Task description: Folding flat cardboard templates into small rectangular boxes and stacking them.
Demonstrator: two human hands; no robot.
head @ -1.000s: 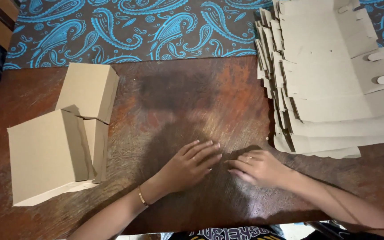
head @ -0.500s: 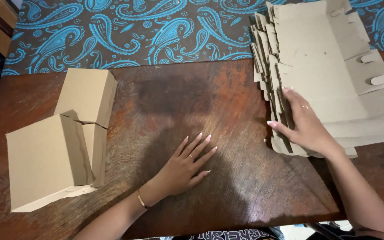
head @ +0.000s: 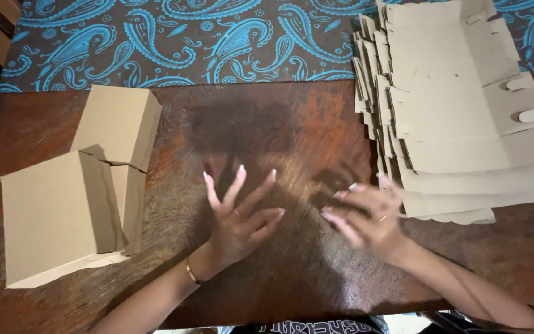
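Hands: 2, both empty, fingers spread apart, nothing in either grip. Left hand point(head: 239, 219) sits on the wooden counter point(head: 267, 124), palm down, gold bangle point(head: 190, 272) at wrist, 1 ring on a finger. Right hand point(head: 366, 216) is motion-blurred, just above counter, fingers loosely open, 1 ring; just right of it, approx touching its fingertips, lies the stack of flat cardboard blanks point(head: 458, 105), too many layers to count. Well left of left hand: 2 folded cardboard boxes, nearer box point(head: 57, 216) and farther box point(head: 118, 124), touching each other. Beyond both hands, blue paisley cloth point(head: 174, 37).
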